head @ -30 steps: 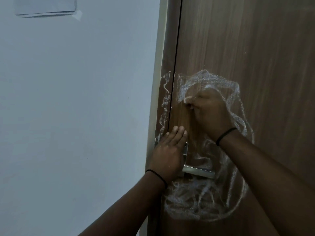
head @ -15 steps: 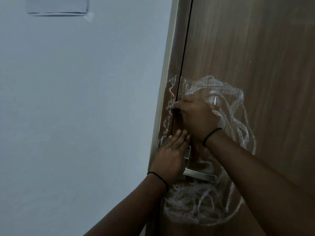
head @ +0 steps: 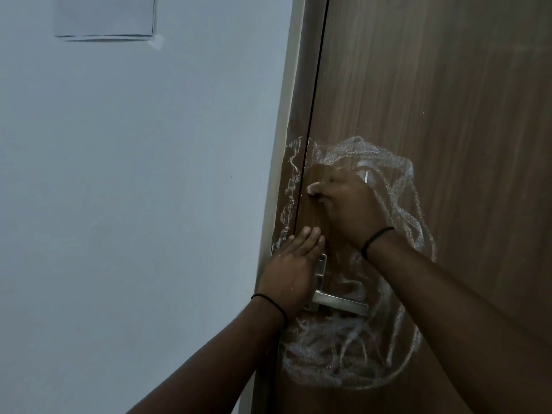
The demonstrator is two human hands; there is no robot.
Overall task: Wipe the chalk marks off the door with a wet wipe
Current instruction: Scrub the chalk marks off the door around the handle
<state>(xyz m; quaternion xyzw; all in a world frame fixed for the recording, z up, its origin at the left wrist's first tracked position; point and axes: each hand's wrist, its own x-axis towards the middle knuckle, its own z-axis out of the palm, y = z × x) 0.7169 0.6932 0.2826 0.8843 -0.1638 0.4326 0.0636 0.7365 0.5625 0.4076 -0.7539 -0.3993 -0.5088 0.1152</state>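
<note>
Indoor room or corridor, kind undetermined. Evidence: wood-grain laminate door [head: 433, 85] in matching frame [head: 301, 94]; brushed-metal lever handle [head: 340, 303]; plain painted wall [head: 134, 189]; sheet of paper [head: 104, 16] taped to it.

White chalk marks [head: 352, 348] scribbled across brown door [head: 448, 100] around handle [head: 340, 303].

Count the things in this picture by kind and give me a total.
Bare hands: 2, left hand and right hand
Thin black wristbands: 2
Silver metal door handle: 1
Brown wooden door: 1
Total: 6
</note>
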